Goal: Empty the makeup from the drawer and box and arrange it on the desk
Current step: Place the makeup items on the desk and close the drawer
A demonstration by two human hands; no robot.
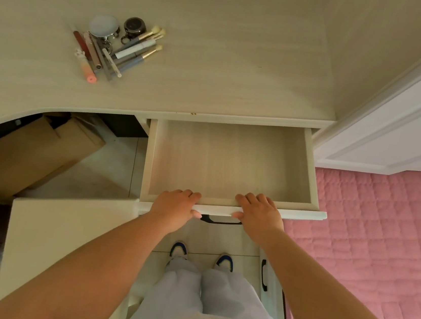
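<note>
While pulled out from under the pale wooden surface (217,54), pale wooden drawer (233,162) with bare bottom. Left hand (175,208) and right hand (259,215) on its front edge, fingers (191,195) curled over the rim, thumbs below. Makeup pile (117,47) of brushes, tubes and round compacts far back on the surface.

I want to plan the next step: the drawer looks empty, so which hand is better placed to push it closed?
Neither clearly: left hand and right hand both grip the drawer front edge, either side of its handle.
</note>
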